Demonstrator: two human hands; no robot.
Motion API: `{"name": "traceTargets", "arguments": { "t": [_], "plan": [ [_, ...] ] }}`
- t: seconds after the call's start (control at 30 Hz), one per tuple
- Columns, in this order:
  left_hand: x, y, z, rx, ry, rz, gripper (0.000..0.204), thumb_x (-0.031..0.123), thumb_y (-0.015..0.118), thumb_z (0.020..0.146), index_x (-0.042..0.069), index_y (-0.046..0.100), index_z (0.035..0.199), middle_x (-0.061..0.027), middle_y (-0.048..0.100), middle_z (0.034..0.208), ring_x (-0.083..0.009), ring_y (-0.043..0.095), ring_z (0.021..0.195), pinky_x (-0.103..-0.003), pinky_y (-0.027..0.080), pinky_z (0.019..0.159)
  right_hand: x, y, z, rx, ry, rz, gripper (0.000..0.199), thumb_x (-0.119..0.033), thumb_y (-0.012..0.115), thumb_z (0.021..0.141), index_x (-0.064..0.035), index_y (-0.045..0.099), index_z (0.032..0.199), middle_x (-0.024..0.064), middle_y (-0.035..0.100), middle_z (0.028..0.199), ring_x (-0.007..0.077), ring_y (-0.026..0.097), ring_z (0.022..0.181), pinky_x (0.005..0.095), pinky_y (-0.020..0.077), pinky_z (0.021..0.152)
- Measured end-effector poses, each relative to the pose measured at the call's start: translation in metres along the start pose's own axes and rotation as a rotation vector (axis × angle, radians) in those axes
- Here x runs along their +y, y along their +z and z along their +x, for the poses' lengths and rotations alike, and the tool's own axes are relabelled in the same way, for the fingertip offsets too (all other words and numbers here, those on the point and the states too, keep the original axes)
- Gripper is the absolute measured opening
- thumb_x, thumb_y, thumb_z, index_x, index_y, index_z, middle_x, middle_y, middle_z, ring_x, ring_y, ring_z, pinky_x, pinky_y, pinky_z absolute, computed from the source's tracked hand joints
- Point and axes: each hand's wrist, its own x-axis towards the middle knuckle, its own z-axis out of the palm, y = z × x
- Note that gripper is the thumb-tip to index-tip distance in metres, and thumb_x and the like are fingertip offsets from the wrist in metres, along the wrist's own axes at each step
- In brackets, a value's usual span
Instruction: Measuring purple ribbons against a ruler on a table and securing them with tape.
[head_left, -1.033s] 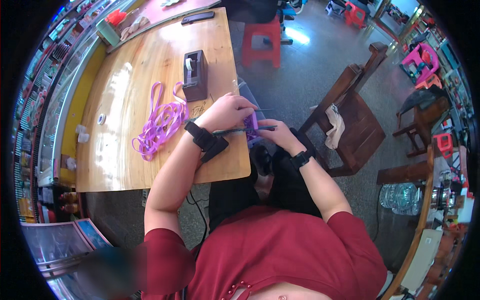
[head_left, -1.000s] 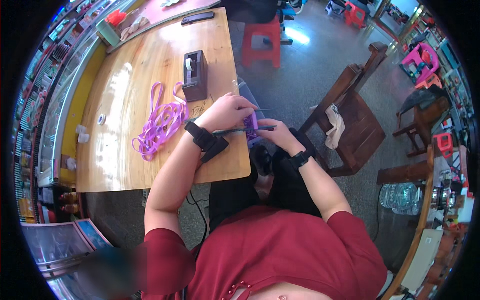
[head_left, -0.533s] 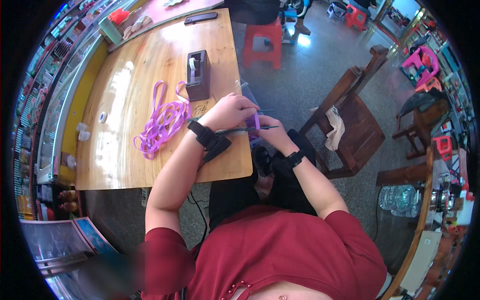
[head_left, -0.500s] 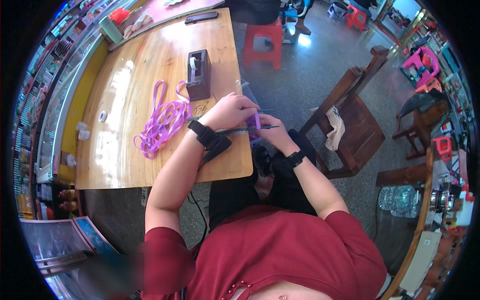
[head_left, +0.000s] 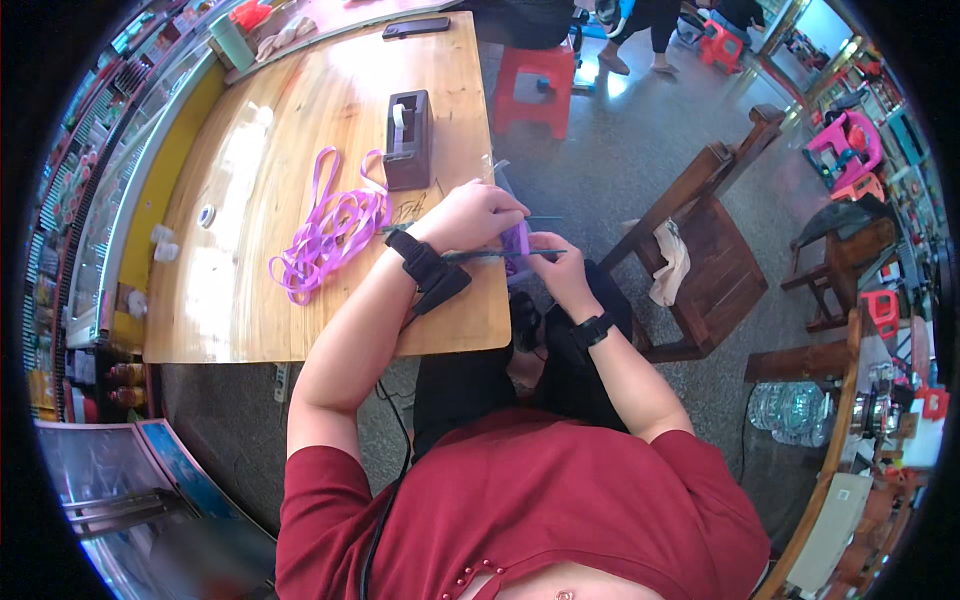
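Observation:
My left hand point(head_left: 478, 214) reaches over the table's right edge, its fingers closed in a pinch on a flat purple ribbon. Just right of it, my right hand point(head_left: 562, 272) is closed with thumb and fingers on a thin dark green stick point(head_left: 485, 254). Between the two hands a short purple ribbon strip point(head_left: 523, 238) crosses the stick. Another thin green stick point(head_left: 545, 217) pokes out past my left fingertips. The long loose ribbon point(head_left: 335, 225) lies heaped in loops on the table, left of my left wrist. My fingers hide the exact grip.
A dark tape dispenser point(head_left: 408, 165) stands on the wooden table point(head_left: 260, 310) beyond the ribbon heap, with a phone point(head_left: 416, 28) farther back. Beyond the table's edge are a wooden chair point(head_left: 690, 280) with a cloth on it and a red stool point(head_left: 533, 90). Someone's legs point(head_left: 640, 35) show behind.
The whole view has shifted slightly. My hands keep nearly the same pose around the stick and ribbon. In the background, a person's legs have moved further into view.

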Motion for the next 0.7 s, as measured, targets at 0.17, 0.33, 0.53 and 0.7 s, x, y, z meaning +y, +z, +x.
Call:
{"name": "traceTargets", "arguments": {
  "t": [0.17, 0.33, 0.53, 0.7],
  "plan": [
    [0.0, 0.001, 0.001, -0.005, -0.003, -0.01, 0.025, 0.022, 0.06, 0.093, 0.003, 0.073, 0.104, -0.0163, 0.071, 0.096, -0.0311, 0.067, 0.091, -0.04, 0.052, 0.085, 0.029, 0.008, 0.003, -0.047, 0.082, 0.084, 0.029, -0.01, 0.072, 0.086, -0.0012, 0.068, 0.113, 0.0069, 0.071, 0.091, 0.0099, 0.065, 0.079, 0.0246, 0.0526, 0.07],
    [-0.004, 0.003, 0.001, 0.003, 0.001, -0.026, 0.025, 0.022, 0.06, 0.093, 0.003, 0.073, 0.103, -0.0161, 0.071, 0.095, -0.0314, 0.067, 0.09, -0.04, 0.052, 0.084, 0.052, 0.018, 0.007, -0.048, 0.159, -0.018, 0.035, -0.02, 0.073, 0.086, -0.0025, 0.068, 0.116, 0.0099, 0.074, 0.086, 0.0105, 0.066, 0.075, 0.0277, 0.0523, 0.067],
    [-0.002, 0.003, 0.003, 0.015, 0.008, -0.013, 0.024, 0.022, 0.061, 0.093, 0.003, 0.073, 0.102, -0.0159, 0.071, 0.095, -0.0311, 0.067, 0.089, -0.04, 0.052, 0.083, 0.065, 0.028, 0.013, 0.025, 0.174, 0.037, 0.033, -0.023, 0.07, 0.089, -0.0024, 0.069, 0.115, 0.0073, 0.072, 0.08, 0.0094, 0.063, 0.07, 0.0275, 0.0493, 0.062],
    [-0.005, 0.004, 0.001, 0.028, 0.005, -0.039, 0.024, 0.02, 0.061, 0.092, 0.003, 0.074, 0.102, -0.0163, 0.071, 0.096, -0.0312, 0.068, 0.087, -0.039, 0.053, 0.083, 0.053, 0.028, 0.01, -0.027, 0.208, 0.018, 0.03, -0.016, 0.066, 0.093, 0.0024, 0.066, 0.116, 0.0073, 0.071, 0.093, 0.0117, 0.065, 0.076, 0.026, 0.0524, 0.07]
  ]
}}
